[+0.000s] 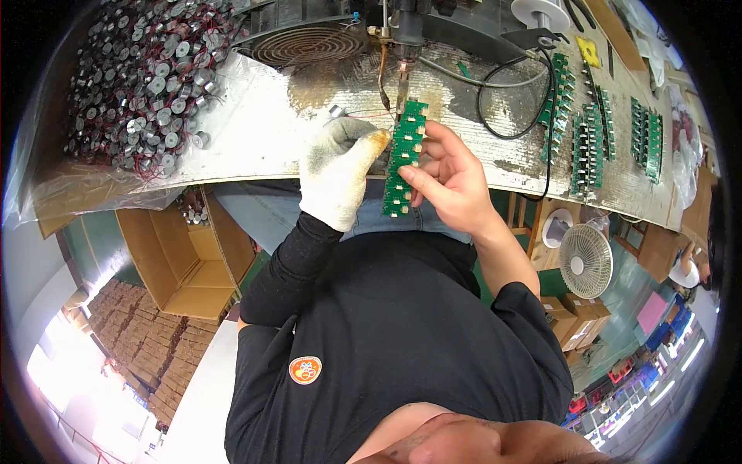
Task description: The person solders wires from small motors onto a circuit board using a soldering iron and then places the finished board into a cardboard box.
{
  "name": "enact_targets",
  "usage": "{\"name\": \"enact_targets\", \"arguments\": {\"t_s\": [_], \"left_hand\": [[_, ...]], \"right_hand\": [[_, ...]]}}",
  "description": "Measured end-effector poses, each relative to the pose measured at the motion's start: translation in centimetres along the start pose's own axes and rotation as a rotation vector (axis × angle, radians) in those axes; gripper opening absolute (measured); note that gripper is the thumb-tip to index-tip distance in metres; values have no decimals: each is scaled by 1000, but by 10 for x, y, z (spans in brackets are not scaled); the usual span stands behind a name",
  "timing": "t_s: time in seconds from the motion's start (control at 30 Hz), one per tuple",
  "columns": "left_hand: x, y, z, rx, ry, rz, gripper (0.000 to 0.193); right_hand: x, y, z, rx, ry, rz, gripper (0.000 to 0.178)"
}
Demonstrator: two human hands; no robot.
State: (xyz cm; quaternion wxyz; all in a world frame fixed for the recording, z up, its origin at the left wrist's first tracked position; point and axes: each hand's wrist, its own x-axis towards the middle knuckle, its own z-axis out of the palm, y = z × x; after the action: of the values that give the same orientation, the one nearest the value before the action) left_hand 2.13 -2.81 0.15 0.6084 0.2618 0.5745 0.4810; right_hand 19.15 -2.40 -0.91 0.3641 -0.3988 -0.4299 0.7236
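Observation:
My right hand (447,174), bare, grips a long green circuit board strip (404,158) between thumb and fingers, holding it upright in the picture above the bench's front edge. White connectors run along the strip. My left hand (340,162) wears a whitish glove with a stained fingertip; its thumb and finger are pinched together at the strip's left edge, and what they hold is hidden. Just beyond the glove lies a small round motor (337,112), its thin red wire running toward the strip's far end. There, the tip of a mounted soldering iron (403,81) comes down close to the strip.
A large heap of small motors (158,89) covers the bench's left side. Behind sits a round fan grille (308,45). A black cable (481,108) loops at right, near several stacked board strips (589,143) and a yellow sponge (588,52). Below left stands an open cardboard box (178,259).

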Motion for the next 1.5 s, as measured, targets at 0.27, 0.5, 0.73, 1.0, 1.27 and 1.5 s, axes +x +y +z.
{"name": "enact_targets", "arguments": {"t_s": [0.27, 0.5, 0.73, 1.0, 1.27, 1.5], "left_hand": [[1, 2, 1, 76, -39, 8, 13], [4, 1, 0, 110, -27, 79, 13], [4, 5, 0, 90, -48, 52, 13], [2, 4, 4, 53, -25, 95, 14], [5, 0, -1, 39, -29, 33, 14], [11, -4, -31, 732, 25, 667, 35]], "right_hand": [[-1, -1, -2, -21, -6, 5, 55], [0, -1, -1, -20, -3, 5, 54], [1, -1, -1, -11, -4, -22, 54], [0, -1, -3, -16, -8, -14, 53], [0, 1, 0, -19, 4, 15, 55], [4, 1, -1, 18, 78, 40, 56]]}}
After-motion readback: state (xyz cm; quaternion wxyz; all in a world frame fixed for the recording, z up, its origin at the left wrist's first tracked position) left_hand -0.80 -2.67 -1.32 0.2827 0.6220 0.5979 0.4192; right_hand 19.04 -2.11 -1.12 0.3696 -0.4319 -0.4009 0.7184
